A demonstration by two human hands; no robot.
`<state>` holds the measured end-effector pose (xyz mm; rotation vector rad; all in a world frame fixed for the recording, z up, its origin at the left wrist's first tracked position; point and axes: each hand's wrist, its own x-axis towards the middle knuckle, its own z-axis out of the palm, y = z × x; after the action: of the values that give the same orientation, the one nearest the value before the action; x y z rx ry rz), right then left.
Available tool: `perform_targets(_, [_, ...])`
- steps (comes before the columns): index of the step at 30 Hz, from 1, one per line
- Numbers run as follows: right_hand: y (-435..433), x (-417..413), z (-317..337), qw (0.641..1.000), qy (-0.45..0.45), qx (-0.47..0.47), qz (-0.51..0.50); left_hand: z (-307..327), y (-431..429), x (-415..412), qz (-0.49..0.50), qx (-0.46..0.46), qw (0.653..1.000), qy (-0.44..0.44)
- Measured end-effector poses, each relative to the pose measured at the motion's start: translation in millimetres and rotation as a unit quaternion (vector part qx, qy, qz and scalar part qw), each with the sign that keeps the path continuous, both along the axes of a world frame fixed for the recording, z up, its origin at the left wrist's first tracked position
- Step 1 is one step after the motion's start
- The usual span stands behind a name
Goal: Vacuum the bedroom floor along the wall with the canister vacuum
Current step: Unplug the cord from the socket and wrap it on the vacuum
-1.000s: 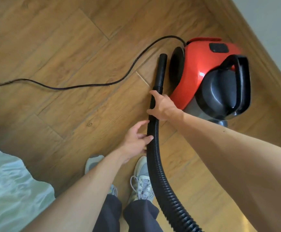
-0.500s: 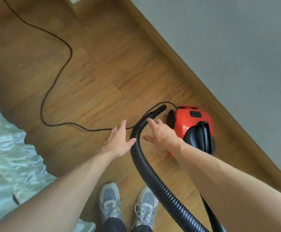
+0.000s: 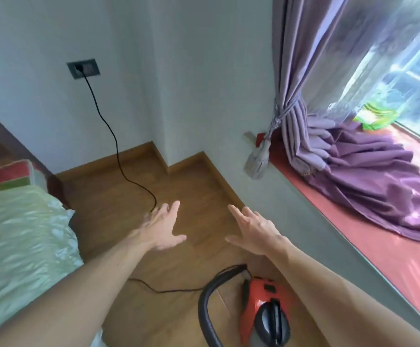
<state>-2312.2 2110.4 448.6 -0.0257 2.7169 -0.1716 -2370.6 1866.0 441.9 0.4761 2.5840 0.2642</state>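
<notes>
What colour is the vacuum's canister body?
Red-orange, with a black handle, on the vacuum canister; the head view shows it.

You face a glossy red plastic vacuum [image 3: 259, 300], ribbed black matt hose [image 3: 205, 311], smooth wood-look floor [image 3: 178, 186], satiny purple cloth curtain [image 3: 369, 171], shiny pale bedspread [image 3: 21, 236].

Bright daylight pours in from the window [image 3: 414, 71] at right, nearly washing it out. The whole picture is softly blurred, and the walls [image 3: 41, 116] bow at the edges.
</notes>
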Motion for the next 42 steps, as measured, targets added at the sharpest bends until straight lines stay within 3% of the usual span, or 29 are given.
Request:
perform_targets(10, [-3.9, -44.8, 247.7, 0.985, 0.131, 0.061, 0.092, 234.9, -27.8, -39.5, 0.003, -0.025, 0.987, 0.156])
perform_targets(19, [-34.4, -77.7, 360.2, 0.964, 0.214, 0.058, 0.148, 358.8, -77.8, -47.9, 0.036, -0.028, 0.970, 0.237])
perform_targets(30, [-122.4, -162.0, 385.0, 0.955, 0.228, 0.034, 0.184, 398.2, -179.8, -87.3, 0.096, -0.077, 0.960, 0.251])
perform_targets(42, [-246.0, -324.9, 397.9, 0.956, 0.231, 0.032, 0.180, 395.6, -278.5, -247.8, 0.111, -0.044, 0.966, 0.230])
